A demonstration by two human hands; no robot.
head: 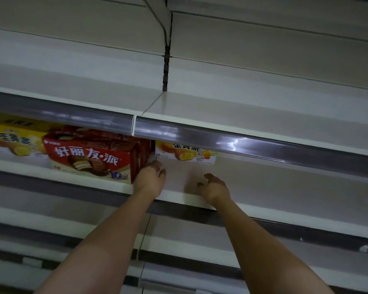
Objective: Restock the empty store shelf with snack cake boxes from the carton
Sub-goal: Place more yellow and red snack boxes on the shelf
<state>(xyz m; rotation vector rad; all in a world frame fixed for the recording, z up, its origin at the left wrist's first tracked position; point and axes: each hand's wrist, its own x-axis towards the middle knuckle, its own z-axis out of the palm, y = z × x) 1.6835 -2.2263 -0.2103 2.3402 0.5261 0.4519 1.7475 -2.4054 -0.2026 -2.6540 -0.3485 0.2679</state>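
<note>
White-and-yellow cardboard snack cake box (185,153) sits deep on the white metal shelf (285,187), printed face outward, long axis running along the shelf; its top is hidden by the grey price rail (242,141) above. Just left, a red cardboard chocolate-pie box (89,158) stands skewed, near corner angled outward.

Left hand (150,177) reaches to the gap between the two boxes, fingertips hidden; grip cannot be told. Right hand (215,187) hovers loosely curled, holding nothing.

Risk: nudging the skewed red box could push it off the shelf lip. Carton not in view.
</note>
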